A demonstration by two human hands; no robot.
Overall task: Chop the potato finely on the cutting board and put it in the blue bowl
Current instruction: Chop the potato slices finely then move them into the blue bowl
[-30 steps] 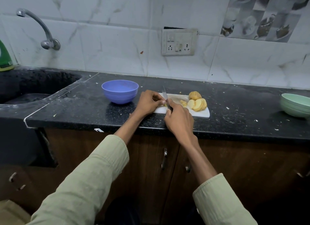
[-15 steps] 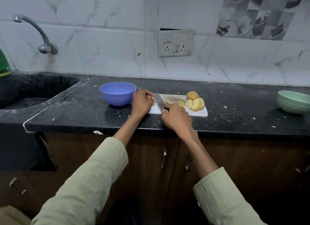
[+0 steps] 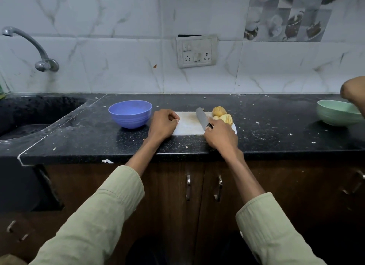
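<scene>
The white cutting board (image 3: 187, 124) lies on the black counter. At its right end sit a potato piece with skin (image 3: 218, 111) and a fan of potato slices (image 3: 227, 118). My right hand (image 3: 222, 137) grips the handle of a knife (image 3: 201, 117); its grey blade points away over the board, just left of the slices. My left hand (image 3: 163, 124) lies at the board's left edge with its fingers curled; whether it holds anything is hidden. The blue bowl (image 3: 130, 113) stands just left of that hand.
A green bowl (image 3: 335, 114) stands at the far right, with part of another person's arm (image 3: 353, 90) above it. The sink (image 3: 29, 114) and tap (image 3: 39, 53) are at the left. Potato scraps dot the counter (image 3: 276, 130). Its front edge runs under my wrists.
My right hand and the knife moved right, toward the slices. My left hand stayed at the board's left edge. An arm has appeared at the far right.
</scene>
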